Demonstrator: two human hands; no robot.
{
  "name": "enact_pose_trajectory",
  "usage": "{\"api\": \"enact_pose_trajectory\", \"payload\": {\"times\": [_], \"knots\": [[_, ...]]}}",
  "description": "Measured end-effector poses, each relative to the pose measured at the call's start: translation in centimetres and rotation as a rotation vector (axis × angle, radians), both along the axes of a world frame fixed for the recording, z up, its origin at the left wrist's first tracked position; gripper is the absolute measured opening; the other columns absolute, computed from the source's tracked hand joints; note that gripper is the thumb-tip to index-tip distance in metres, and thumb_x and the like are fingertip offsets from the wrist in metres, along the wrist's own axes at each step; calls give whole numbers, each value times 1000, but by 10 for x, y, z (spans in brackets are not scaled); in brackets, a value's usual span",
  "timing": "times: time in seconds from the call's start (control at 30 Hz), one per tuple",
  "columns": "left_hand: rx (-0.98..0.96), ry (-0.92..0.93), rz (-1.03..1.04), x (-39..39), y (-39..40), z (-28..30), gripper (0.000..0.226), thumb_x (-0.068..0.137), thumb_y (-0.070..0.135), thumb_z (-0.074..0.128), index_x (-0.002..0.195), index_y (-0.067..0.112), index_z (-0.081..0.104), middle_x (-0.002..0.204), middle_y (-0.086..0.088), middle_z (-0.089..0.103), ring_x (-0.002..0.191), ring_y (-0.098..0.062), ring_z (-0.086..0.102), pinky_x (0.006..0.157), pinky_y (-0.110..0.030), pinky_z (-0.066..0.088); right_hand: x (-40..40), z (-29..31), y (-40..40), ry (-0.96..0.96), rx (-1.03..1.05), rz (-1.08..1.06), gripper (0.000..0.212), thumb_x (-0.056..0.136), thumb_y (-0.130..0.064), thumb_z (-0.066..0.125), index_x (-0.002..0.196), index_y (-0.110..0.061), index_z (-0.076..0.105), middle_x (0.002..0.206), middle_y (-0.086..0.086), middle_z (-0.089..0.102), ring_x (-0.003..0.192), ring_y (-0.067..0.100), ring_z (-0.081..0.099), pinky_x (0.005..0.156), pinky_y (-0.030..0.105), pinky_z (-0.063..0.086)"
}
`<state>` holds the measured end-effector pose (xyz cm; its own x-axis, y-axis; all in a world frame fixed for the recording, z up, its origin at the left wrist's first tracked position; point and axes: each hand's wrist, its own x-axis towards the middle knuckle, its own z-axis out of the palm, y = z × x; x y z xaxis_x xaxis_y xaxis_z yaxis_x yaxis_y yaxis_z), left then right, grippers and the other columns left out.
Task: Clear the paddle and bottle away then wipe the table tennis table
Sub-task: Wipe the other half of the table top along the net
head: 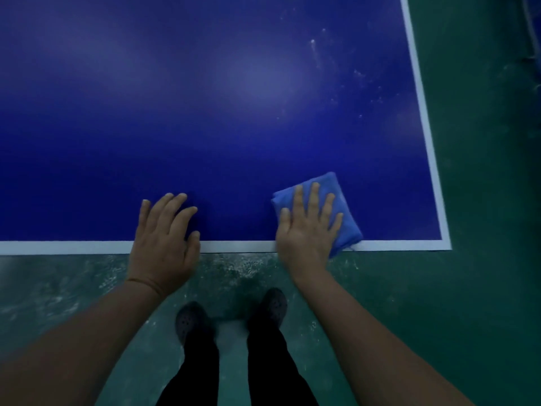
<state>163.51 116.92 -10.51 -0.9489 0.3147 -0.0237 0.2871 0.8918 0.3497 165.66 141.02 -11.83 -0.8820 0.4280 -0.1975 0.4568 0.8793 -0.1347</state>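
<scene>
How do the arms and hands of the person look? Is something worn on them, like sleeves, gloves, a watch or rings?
Both forearms are bare as far as the picture shows: no sleeves are in view. The left hand and the right hand wear no gloves, and no watch or rings are visible. A thin line crosses the left wrist; it may be a skin crease or a thin band, the dim picture does not tell.

Beyond your blue cloth [336, 206], the table tennis table [205, 112] lies open to its far and left reaches, carrying only white specks toward its right edge line. Left of the cloth, your left hand [164, 238] rests flat on the near edge.
</scene>
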Motion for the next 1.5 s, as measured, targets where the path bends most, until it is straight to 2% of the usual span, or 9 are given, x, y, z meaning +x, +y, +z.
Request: {"api": "enact_pose_trajectory", "payload": {"times": [0.07,0.17,0.33,0.47,0.7,0.87,1.0,1.33,1.5], "knots": [[-40,4,36,-9,-36,1,54,91,35,37,127,0,58,143,-20,48,140,-38,36,122,-52,8,0,2,-40,-33,-49,275,62,100,-54,19,158,-34,11,167,-6,-1,153,23,-6,118,46,-13],[-69,37,94,-26,-77,2,54,90,36,37,126,0,56,142,-22,47,139,-39,35,123,-48,3,-13,9,-18,-49,-24,545,63,95,-64,24,153,-39,28,163,-7,22,148,25,19,113,47,17],[-55,28,83,-41,-96,-3,58,92,41,34,130,1,53,145,-21,42,141,-38,30,123,-44,-1,-48,13,57,-104,67,119,61,100,-56,22,157,-34,18,167,-2,8,152,29,4,120,55,8],[-3,45,86,-42,-99,-8,58,92,41,36,132,2,51,146,-21,40,142,-39,28,123,-44,-2,-90,3,-17,-2,34,-159,59,103,-49,26,158,-31,15,167,1,4,152,36,-1,118,64,0],[-5,88,37,-42,-104,-12,54,92,38,38,128,1,54,141,-22,46,138,-40,35,123,-50,5,-46,-2,-141,34,-12,621,56,101,-45,26,155,-31,27,166,0,13,153,31,0,120,58,-1],[-75,38,30,-41,-102,-8,54,91,39,37,126,3,58,142,-20,46,139,-38,34,120,-59,9,-28,11,-28,-63,17,301,54,104,-35,34,156,-28,25,167,-3,5,153,27,-2,121,58,2],[-105,-4,49,-41,-100,-7,56,91,42,35,126,4,58,143,-19,46,140,-37,33,119,-61,8,-46,10,-34,-42,15,96,56,104,-38,31,158,-28,17,167,0,0,153,28,-6,121,57,-4],[48,36,325,-35,0,6,55,91,37,39,128,0,55,146,-24,41,140,-40,34,119,-60,12,-184,-1,-106,47,-58,554,58,104,-45,17,158,-28,11,167,-1,-2,152,28,-12,119,55,-12],[84,-22,410,-31,114,8,52,92,35,40,130,2,56,148,-19,43,142,-35,32,121,-56,11,-229,-7,7,116,-10,509,55,105,-42,24,158,-29,19,167,-1,9,153,30,4,118,59,-2]]}}
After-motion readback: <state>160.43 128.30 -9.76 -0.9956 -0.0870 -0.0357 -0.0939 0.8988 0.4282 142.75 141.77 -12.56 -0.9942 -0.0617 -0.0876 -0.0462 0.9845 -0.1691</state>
